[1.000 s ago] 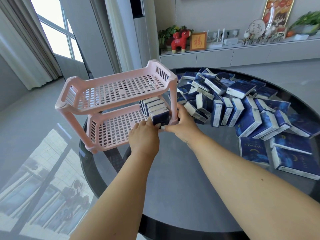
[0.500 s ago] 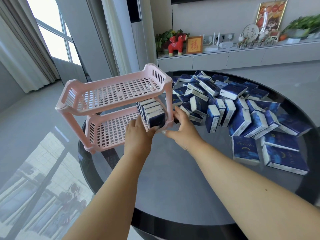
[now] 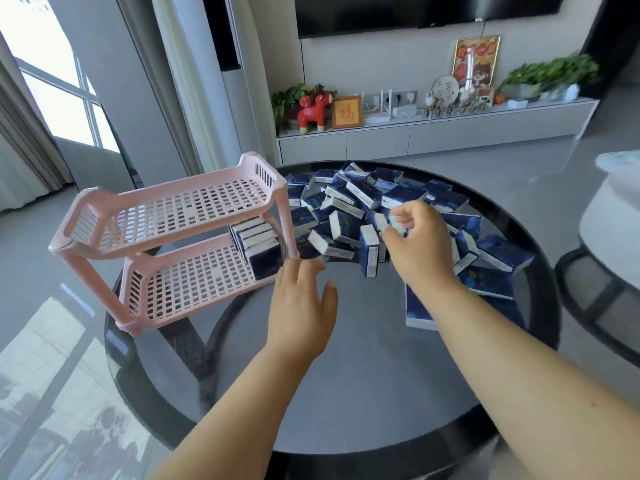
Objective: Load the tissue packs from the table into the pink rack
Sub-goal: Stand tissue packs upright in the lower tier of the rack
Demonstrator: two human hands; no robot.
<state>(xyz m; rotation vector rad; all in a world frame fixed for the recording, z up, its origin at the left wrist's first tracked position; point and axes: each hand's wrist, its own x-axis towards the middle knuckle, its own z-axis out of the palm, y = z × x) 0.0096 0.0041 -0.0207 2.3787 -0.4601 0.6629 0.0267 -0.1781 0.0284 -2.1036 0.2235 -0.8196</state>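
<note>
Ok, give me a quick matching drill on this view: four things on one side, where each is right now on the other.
Things:
1. left hand
2. right hand
3. row of packs
4. top shelf

States:
A. standing on the lower shelf
B. holds no packs
C. over the loose pile
D. open, near the rack's corner

Pairs: 1-D, 2-C, 3-A, 4-B
</note>
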